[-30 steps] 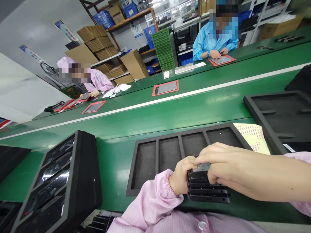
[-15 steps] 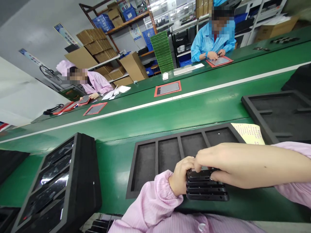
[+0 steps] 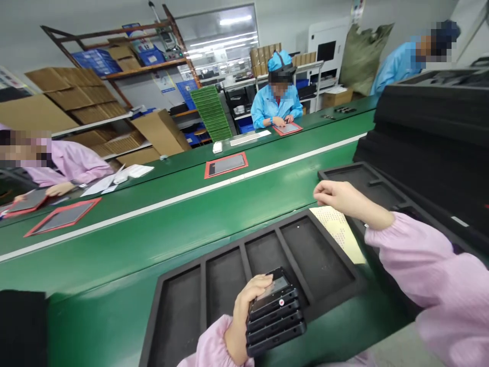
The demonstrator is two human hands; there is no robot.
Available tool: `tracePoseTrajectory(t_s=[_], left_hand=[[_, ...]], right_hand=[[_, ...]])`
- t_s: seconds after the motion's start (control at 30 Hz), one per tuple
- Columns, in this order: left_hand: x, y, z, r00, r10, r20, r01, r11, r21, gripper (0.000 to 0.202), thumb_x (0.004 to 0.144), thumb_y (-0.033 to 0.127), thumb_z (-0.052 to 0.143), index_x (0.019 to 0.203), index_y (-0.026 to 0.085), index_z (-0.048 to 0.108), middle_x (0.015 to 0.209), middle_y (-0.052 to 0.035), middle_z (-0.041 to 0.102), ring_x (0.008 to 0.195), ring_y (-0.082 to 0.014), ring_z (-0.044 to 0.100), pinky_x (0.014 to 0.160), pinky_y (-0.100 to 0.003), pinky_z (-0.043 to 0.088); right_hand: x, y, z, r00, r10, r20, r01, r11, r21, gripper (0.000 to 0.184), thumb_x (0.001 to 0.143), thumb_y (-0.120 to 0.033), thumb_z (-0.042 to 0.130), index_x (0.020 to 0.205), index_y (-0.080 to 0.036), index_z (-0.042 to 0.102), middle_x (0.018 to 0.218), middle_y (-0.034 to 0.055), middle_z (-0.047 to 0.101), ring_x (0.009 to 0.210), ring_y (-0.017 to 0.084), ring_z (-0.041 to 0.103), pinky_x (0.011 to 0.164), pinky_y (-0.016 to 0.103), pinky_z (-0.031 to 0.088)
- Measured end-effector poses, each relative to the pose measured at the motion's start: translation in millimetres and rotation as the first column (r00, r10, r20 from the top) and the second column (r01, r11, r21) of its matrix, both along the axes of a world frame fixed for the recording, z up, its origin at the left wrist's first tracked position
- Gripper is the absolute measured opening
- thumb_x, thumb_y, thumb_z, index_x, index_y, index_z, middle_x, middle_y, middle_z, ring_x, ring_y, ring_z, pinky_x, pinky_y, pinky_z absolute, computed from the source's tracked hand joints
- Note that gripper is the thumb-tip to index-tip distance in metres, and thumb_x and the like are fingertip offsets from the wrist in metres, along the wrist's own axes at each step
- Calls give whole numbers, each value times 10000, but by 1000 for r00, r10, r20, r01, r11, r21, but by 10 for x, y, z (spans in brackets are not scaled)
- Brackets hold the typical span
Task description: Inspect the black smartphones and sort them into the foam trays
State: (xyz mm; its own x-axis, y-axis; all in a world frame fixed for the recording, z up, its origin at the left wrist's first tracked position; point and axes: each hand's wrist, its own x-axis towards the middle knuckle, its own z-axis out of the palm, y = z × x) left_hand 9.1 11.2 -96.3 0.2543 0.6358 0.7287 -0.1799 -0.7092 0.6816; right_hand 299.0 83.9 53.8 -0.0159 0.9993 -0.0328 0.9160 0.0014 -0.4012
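My left hand (image 3: pixel 249 302) is wrapped round the left side of a stack of several black phones (image 3: pixel 278 315), its fingers lying over the top one. A small round white sticker (image 3: pixel 281 302) with a red mark shows on the near end of the top phone. The stack is over the near edge of a black foam tray (image 3: pixel 204 295) with long compartments. Up and to the right, my right hand (image 3: pixel 336 198) is in the air with its fingers curled together and nothing visible in them. Below it lies a yellowish sheet of small red-marked stickers (image 3: pixel 338 232), partly under the tray's edge.
A second foam tray (image 3: pixel 357 176) and tall black stacked trays (image 3: pixel 428 127) stand at the right. Beyond the white line (image 3: pixel 183 194) lie phone-sized panels on red mats (image 3: pixel 229 164). Two people work across the bench; a third person (image 3: pixel 399 66) is far right.
My right hand has left the phone stack and moved up and right above the sticker sheet. The view has swung right. The round sticker on the top phone is now visible.
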Motion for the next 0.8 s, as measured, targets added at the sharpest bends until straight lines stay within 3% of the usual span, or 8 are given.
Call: tracePoseTrajectory(t_s=[0.07,0.13,0.3,0.43,0.57,0.7,0.8], left_hand=[[-12,22,-66,1000,12,9,-12,1000,3,235,881,317,564,1097,225,574,1038,-67,685,1008,-195,641,910,-329,506],[-27,36,-119,999,43,-1,-43,999,-11,229,890,323,543,1092,224,582,1041,-74,684,1000,-205,646,899,-345,518],[-67,83,-202,1000,21,-13,-21,1000,-4,242,879,352,549,1082,230,598,1033,-79,695,988,-224,655,886,-357,534],[-88,119,-203,1000,-31,5,31,1000,4,237,882,328,553,1096,232,592,1026,-89,700,978,-226,660,883,-354,535],[-82,101,-142,999,-47,1,47,999,1,237,880,321,557,1092,224,599,1021,-103,703,964,-233,665,878,-363,533],[-33,55,-44,999,-11,40,15,995,-98,208,866,338,577,1033,225,624,988,-92,711,950,-228,670,878,-362,530],[-17,64,-14,998,-40,39,44,996,-83,203,873,317,569,1052,234,618,1005,-79,709,966,-214,665,890,-338,526]], right_hand=[[305,153,-211,994,-53,97,59,997,-57,149,874,-57,496,844,-144,614,774,6,637,715,150,596,675,245,449],[504,238,-450,982,-63,181,81,992,-92,91,896,-97,533,899,-135,616,881,33,625,803,163,590,762,302,470],[583,339,-872,956,8,293,25,994,-110,221,933,-270,562,1108,-136,563,1083,78,555,1024,227,523,915,434,418],[589,458,-947,953,106,283,-61,985,-163,203,925,-311,572,1025,-136,588,1059,69,562,1051,237,502,948,461,376],[698,515,-921,971,156,180,-112,966,-233,190,930,-315,569,908,-130,600,926,43,584,913,198,556,877,414,436],[776,465,-903,989,145,-13,-144,963,-230,216,955,-314,527,1064,-130,556,883,27,572,738,152,564,717,321,489],[775,433,-920,980,134,-144,-164,962,-220,230,959,-320,515,1079,-125,536,808,6,547,636,124,529,623,271,471]])
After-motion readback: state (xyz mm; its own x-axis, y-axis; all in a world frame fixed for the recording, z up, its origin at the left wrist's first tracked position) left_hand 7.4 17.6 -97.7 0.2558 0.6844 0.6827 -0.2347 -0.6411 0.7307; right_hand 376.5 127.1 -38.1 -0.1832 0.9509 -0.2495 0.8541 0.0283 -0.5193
